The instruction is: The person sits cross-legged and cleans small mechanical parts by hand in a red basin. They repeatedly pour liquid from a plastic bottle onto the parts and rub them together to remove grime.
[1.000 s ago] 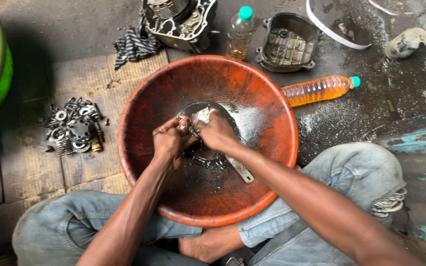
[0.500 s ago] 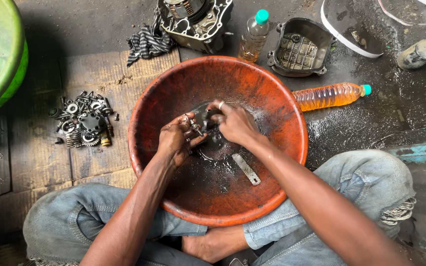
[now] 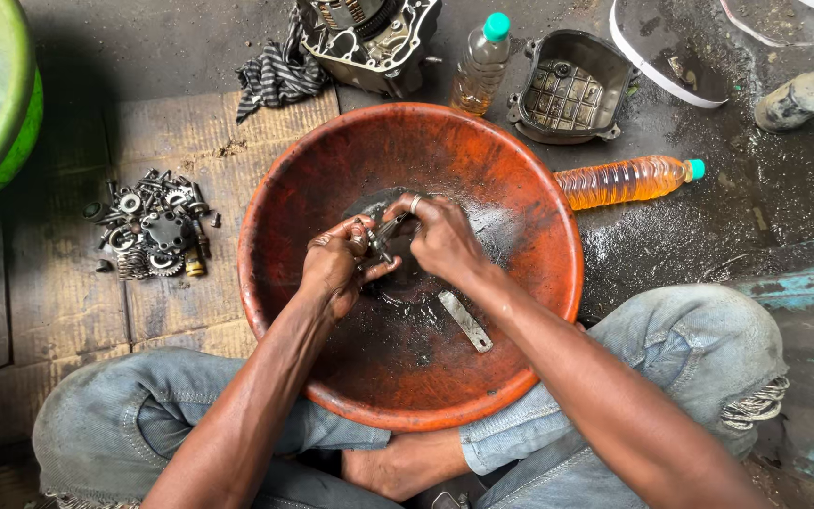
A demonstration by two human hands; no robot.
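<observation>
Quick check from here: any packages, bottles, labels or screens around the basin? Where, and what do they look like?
Upright bottle: beyond the basin, clear plastic, amber liquid, teal cap.
Lying bottle: right of the orange basin, ribbed, orange liquid, teal cap.
No labels, signs or screens visible.

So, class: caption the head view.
Both hands scrub a small metal part over an orange basin.

Oily floor [image 3: 708, 236] — basin [image 3: 520, 179], bottles [image 3: 624, 181]

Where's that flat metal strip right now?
In the head view, the flat metal strip lies loose inside the orange basin, on its oily bottom just below the right hand and beside that forearm, touching neither hand.
</observation>
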